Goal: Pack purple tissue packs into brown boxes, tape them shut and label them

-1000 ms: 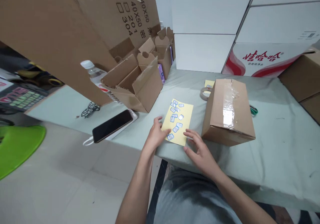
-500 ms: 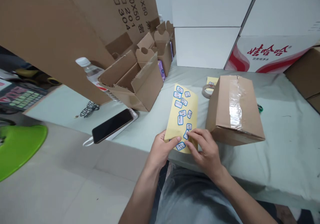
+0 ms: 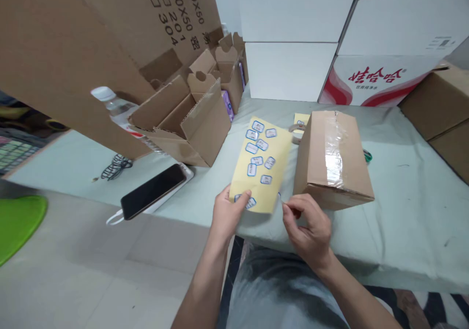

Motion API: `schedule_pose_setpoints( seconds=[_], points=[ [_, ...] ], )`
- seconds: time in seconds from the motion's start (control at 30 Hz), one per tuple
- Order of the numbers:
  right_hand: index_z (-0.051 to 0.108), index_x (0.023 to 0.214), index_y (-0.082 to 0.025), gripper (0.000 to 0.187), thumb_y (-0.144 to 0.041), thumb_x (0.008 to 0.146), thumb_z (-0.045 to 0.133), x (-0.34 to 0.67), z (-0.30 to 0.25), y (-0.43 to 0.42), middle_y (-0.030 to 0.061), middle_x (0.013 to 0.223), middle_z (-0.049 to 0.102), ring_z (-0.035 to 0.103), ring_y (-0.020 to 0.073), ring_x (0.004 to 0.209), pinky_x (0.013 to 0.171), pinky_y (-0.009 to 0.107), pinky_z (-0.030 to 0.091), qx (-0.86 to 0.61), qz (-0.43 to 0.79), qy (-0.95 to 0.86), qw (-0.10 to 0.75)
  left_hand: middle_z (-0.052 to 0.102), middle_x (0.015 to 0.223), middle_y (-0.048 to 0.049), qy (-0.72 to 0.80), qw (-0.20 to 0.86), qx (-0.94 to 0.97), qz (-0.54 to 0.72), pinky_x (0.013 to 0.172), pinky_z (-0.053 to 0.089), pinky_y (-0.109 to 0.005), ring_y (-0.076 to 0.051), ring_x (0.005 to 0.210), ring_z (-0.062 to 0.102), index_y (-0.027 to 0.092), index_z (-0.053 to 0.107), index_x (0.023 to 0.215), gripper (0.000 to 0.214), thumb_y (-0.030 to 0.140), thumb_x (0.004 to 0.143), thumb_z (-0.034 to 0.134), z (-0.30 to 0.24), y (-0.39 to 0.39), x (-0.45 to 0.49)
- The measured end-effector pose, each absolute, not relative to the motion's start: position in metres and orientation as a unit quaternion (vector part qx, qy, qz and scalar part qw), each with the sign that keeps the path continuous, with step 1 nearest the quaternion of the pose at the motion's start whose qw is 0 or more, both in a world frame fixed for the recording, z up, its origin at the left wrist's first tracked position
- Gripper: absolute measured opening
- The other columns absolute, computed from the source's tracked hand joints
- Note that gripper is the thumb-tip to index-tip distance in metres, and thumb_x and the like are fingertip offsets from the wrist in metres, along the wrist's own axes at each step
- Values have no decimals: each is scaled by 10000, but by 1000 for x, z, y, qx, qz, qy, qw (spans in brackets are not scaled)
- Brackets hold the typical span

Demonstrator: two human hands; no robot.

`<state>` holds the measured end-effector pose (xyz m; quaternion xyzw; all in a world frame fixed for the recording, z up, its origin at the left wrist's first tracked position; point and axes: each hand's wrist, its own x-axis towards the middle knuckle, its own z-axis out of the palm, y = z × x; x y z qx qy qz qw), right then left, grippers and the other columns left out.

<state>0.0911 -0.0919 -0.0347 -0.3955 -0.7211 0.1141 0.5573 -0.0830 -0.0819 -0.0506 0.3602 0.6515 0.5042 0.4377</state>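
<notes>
My left hand (image 3: 227,215) grips the lower edge of a yellow sticker sheet (image 3: 262,165) that carries several small blue-rimmed labels, holding it tilted up over the table's front edge. My right hand (image 3: 307,224) is closed in a pinch just right of the sheet, with a small label (image 3: 280,197) between thumb and forefinger. A sealed brown cardboard box (image 3: 331,158) with clear tape along its top stands on the table right behind my right hand.
Open small cardboard boxes (image 3: 190,121) stand at the left, with a water bottle (image 3: 113,106) and a large leaning cardboard sheet (image 3: 84,40). A black phone (image 3: 154,190) lies near the table edge. A tape roll (image 3: 296,131), white cartons (image 3: 366,40) and brown boxes (image 3: 439,109) lie behind.
The sheet lay flat on the table, then my left hand lifted it. My right hand moved from the sheet's lower edge and pulled away to the right with a label pinched.
</notes>
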Motion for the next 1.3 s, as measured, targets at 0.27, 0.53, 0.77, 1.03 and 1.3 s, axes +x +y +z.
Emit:
schedule_pose_setpoints(
  seconds=[0.27, 0.53, 0.77, 1.03, 1.3],
  points=[
    [522, 736, -205, 195, -63, 856, 579, 115, -28, -111, -42, 600, 501, 442, 83, 504, 458, 199, 358, -432, 81, -721, 536, 440, 1425, -191, 757, 195, 382, 493, 1135, 312, -472, -320, 1365, 389, 137, 429, 1363, 684, 224, 723, 652, -70, -57, -91],
    [574, 821, -193, 126, -83, 883, 582, 125, -35, -118, -7, 635, 596, 538, 108, 555, 512, 215, 424, -419, 45, -749, 511, 713, 853, -49, 543, 347, 626, 440, 816, 499, -358, -246, 865, 651, 257, 674, 816, 147, 376, 856, 599, -14, -120, -26],
    [619, 981, -183, 120, -105, 902, 573, 148, -37, -131, 19, 721, 650, 585, 122, 608, 543, 229, 480, -399, 96, -754, 514, 690, 781, -14, 506, 351, 676, 405, 724, 499, -291, -181, 757, 655, 232, 618, 770, 157, 201, 894, 526, -8, -119, -3],
    [651, 929, -189, 125, -88, 859, 635, 176, -39, -132, 24, 823, 545, 537, 108, 663, 526, 218, 443, -460, 102, -717, 514, 669, 787, -28, 419, 181, 808, 373, 719, 485, -310, -172, 758, 608, 165, 594, 849, 113, 103, 898, 514, -8, -118, 13],
    [640, 775, -189, 103, -130, 859, 652, 169, -58, -109, -40, 635, 604, 495, 73, 521, 494, 201, 420, -526, 112, -599, 594, 579, 979, -86, 421, -68, 767, 479, 882, 471, -387, -225, 946, 552, 168, 542, 1102, 307, 182, 828, 681, -30, -87, 23]
  ],
)
